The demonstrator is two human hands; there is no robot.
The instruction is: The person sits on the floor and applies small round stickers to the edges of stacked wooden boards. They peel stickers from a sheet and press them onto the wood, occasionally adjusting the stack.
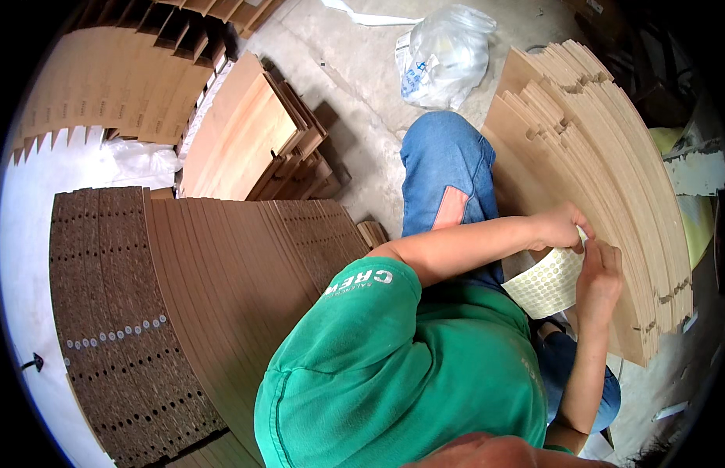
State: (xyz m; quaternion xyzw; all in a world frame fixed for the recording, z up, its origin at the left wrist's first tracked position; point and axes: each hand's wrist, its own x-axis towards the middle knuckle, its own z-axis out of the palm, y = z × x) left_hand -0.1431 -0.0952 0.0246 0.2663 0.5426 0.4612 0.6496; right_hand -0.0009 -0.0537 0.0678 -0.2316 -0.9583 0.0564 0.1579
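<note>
beside stacked boards (623, 195), i saw the left hand (560, 226) and right hand (600, 271) pinching a dotted sheet (545, 282) (pale, curved) by its edge.

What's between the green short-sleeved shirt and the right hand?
Head view: a curved cream sheet with rows of small round dots, reaching the right hand.

sheet (545, 282): paper, smooth | right boards (612, 207): wood-like, matt | near left stack (120, 296): rough, fibrous looking | far bag (462, 56): thin plastic, glossy, wrinkled | shirt (471, 363): matt cloth | jeans (448, 160): denim | floor (358, 90): concrete-like, dull
</note>
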